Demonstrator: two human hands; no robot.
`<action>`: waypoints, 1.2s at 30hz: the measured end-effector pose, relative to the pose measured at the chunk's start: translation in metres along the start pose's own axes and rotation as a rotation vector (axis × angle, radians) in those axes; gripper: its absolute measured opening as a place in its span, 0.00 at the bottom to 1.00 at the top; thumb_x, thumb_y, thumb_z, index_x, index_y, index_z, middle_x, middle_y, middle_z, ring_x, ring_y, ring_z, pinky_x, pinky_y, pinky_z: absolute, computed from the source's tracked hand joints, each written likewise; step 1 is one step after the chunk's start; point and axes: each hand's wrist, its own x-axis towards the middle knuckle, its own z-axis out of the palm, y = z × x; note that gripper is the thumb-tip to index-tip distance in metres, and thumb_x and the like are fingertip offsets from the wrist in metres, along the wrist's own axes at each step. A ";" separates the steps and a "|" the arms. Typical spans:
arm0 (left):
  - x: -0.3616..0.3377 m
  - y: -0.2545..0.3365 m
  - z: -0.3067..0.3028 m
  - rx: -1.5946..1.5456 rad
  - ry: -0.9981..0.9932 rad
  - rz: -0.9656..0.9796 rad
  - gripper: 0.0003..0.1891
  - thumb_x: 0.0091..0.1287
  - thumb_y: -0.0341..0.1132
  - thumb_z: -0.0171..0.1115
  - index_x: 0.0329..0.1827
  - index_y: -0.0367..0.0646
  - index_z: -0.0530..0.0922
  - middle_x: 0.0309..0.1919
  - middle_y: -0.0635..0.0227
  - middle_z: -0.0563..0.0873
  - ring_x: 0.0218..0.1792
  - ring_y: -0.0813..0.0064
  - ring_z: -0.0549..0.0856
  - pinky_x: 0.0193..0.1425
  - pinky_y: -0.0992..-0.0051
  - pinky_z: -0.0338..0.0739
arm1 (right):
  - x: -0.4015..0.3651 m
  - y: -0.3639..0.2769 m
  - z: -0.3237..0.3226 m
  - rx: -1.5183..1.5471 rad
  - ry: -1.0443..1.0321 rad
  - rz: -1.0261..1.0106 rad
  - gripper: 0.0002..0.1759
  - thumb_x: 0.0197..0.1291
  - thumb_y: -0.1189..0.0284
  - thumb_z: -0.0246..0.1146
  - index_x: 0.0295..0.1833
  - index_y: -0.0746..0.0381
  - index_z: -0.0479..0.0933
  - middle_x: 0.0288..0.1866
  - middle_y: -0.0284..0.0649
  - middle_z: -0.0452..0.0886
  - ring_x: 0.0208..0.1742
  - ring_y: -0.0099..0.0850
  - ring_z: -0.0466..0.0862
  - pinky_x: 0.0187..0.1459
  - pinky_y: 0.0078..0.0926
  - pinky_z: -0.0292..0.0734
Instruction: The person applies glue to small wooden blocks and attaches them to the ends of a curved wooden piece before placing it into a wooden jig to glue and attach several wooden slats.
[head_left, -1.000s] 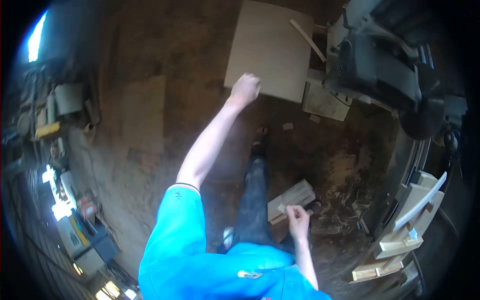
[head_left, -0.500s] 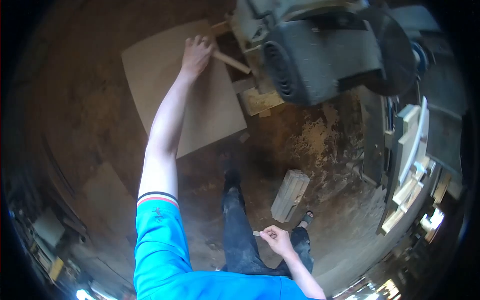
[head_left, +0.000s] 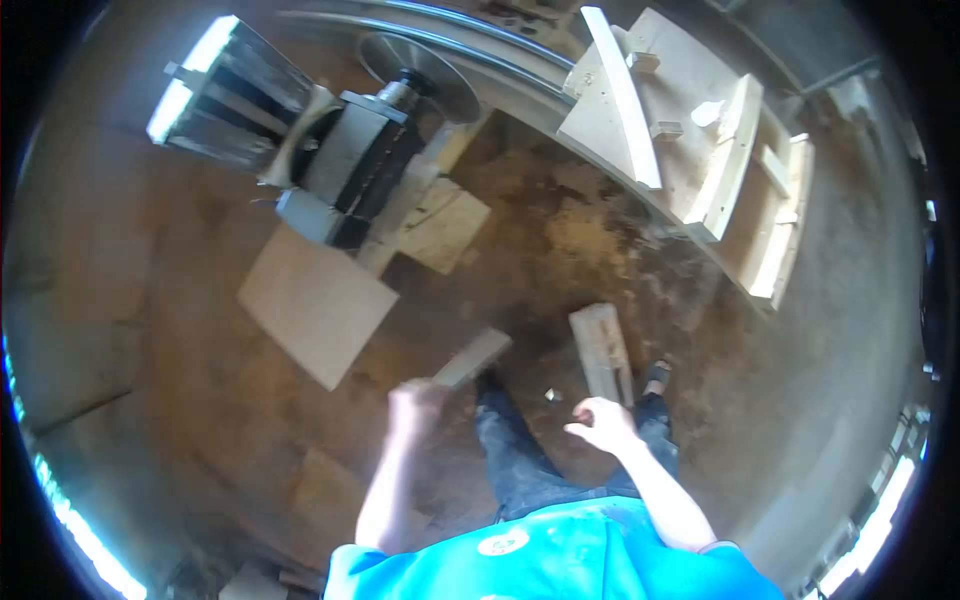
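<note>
My left hand (head_left: 415, 408), blurred by motion, is closed round one end of a short flat wood piece (head_left: 475, 358), which points up and to the right in front of my left leg. My right hand (head_left: 605, 425) is in front of my right leg with thumb and fingers apart and nothing between them. A small pale scrap (head_left: 553, 395) shows just left of that hand. Beyond the right hand, a stack of wood strips (head_left: 598, 345) lies on the floor, its near end overlapped by the fingers.
A circular saw blade (head_left: 420, 78) and its motor housing (head_left: 350, 165) stand at upper left. Beside them are a flat square board (head_left: 318, 305) and a lighter board (head_left: 445, 225). Curved wooden parts (head_left: 728, 165) lie on a bench at upper right. Sawdust (head_left: 585, 240) covers the floor.
My left hand has come back from the square board with the wood piece in it. My right hand has opened and let go of the small piece. The view has turned right.
</note>
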 end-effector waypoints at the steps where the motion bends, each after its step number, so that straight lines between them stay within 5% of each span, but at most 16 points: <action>1: -0.013 0.072 0.018 0.117 -0.328 -0.033 0.11 0.55 0.27 0.65 0.41 0.45 0.89 0.33 0.58 0.89 0.35 0.58 0.89 0.39 0.63 0.84 | -0.012 0.019 -0.022 -0.123 0.066 -0.104 0.20 0.51 0.57 0.77 0.44 0.58 0.84 0.48 0.40 0.86 0.52 0.39 0.85 0.56 0.39 0.80; 3: -0.050 0.179 0.070 -0.318 -0.372 0.043 0.11 0.62 0.29 0.67 0.48 0.45 0.88 0.32 0.56 0.88 0.35 0.59 0.88 0.39 0.62 0.82 | -0.045 0.063 -0.061 -0.124 0.262 -0.472 0.22 0.56 0.55 0.74 0.49 0.58 0.83 0.54 0.39 0.81 0.60 0.41 0.78 0.63 0.40 0.74; 5: -0.063 0.272 0.130 -0.277 -0.414 0.108 0.10 0.64 0.32 0.68 0.46 0.43 0.87 0.31 0.57 0.87 0.35 0.58 0.87 0.41 0.62 0.81 | -0.078 0.130 -0.107 -0.137 0.103 -0.636 0.21 0.56 0.56 0.73 0.48 0.58 0.85 0.51 0.42 0.84 0.57 0.43 0.82 0.61 0.41 0.76; 6: -0.044 0.342 0.122 -0.174 -0.360 0.140 0.08 0.64 0.33 0.69 0.43 0.41 0.86 0.30 0.57 0.86 0.35 0.56 0.87 0.41 0.61 0.80 | -0.099 0.163 -0.135 0.020 -0.053 -0.390 0.17 0.58 0.58 0.72 0.44 0.59 0.86 0.46 0.44 0.88 0.51 0.44 0.85 0.56 0.42 0.79; 10: 0.005 0.500 0.161 0.040 -0.387 0.178 0.06 0.65 0.37 0.69 0.39 0.45 0.88 0.32 0.63 0.87 0.37 0.57 0.87 0.41 0.61 0.82 | -0.178 0.315 -0.249 0.242 0.234 -0.397 0.07 0.63 0.67 0.69 0.42 0.58 0.87 0.41 0.42 0.89 0.44 0.42 0.89 0.48 0.38 0.83; 11: 0.022 0.528 0.172 0.043 -0.445 0.315 0.07 0.65 0.37 0.70 0.40 0.45 0.88 0.33 0.62 0.88 0.37 0.57 0.87 0.42 0.60 0.83 | -0.197 0.347 -0.268 0.240 0.327 -0.409 0.07 0.63 0.68 0.69 0.43 0.58 0.86 0.42 0.43 0.89 0.44 0.44 0.88 0.47 0.39 0.84; 15: 0.067 0.657 0.211 -0.026 -0.518 0.494 0.07 0.63 0.32 0.71 0.42 0.44 0.89 0.33 0.61 0.88 0.35 0.56 0.87 0.42 0.62 0.83 | -0.267 0.416 -0.332 0.331 0.497 -0.309 0.07 0.65 0.69 0.67 0.45 0.60 0.84 0.43 0.47 0.87 0.44 0.49 0.87 0.47 0.42 0.83; 17: 0.082 0.709 0.236 -0.106 -0.473 0.395 0.05 0.60 0.29 0.75 0.38 0.42 0.88 0.31 0.62 0.89 0.32 0.64 0.88 0.39 0.67 0.83 | -0.280 0.449 -0.356 0.348 0.559 -0.268 0.08 0.66 0.69 0.67 0.46 0.61 0.84 0.43 0.48 0.87 0.45 0.50 0.87 0.47 0.42 0.83; 21: 0.123 0.770 0.283 -0.280 -0.278 0.363 0.10 0.56 0.23 0.78 0.40 0.39 0.88 0.31 0.67 0.89 0.30 0.78 0.87 0.37 0.79 0.81 | -0.268 0.495 -0.412 0.175 0.668 -0.272 0.09 0.68 0.69 0.65 0.49 0.61 0.83 0.43 0.46 0.88 0.43 0.47 0.88 0.44 0.38 0.83; 24: 0.165 0.835 0.320 -0.435 -0.156 0.354 0.10 0.58 0.21 0.78 0.41 0.37 0.86 0.32 0.68 0.88 0.31 0.84 0.83 0.35 0.81 0.78 | -0.238 0.527 -0.469 0.439 0.692 -0.234 0.10 0.67 0.68 0.67 0.47 0.63 0.84 0.43 0.50 0.87 0.45 0.51 0.87 0.46 0.42 0.83; 29: 0.313 0.964 0.412 -0.349 0.062 0.617 0.10 0.58 0.21 0.76 0.37 0.39 0.81 0.27 0.65 0.83 0.27 0.75 0.82 0.32 0.77 0.75 | -0.160 0.626 -0.618 0.300 0.984 -0.309 0.09 0.67 0.69 0.68 0.47 0.63 0.84 0.41 0.49 0.88 0.43 0.49 0.88 0.44 0.40 0.84; 36: 0.484 1.223 0.516 -0.491 -0.371 0.654 0.09 0.62 0.27 0.75 0.43 0.39 0.86 0.33 0.64 0.88 0.34 0.73 0.88 0.42 0.73 0.82 | -0.177 0.721 -0.837 0.618 0.831 0.138 0.19 0.76 0.62 0.54 0.47 0.65 0.84 0.38 0.44 0.90 0.39 0.35 0.91 0.44 0.30 0.84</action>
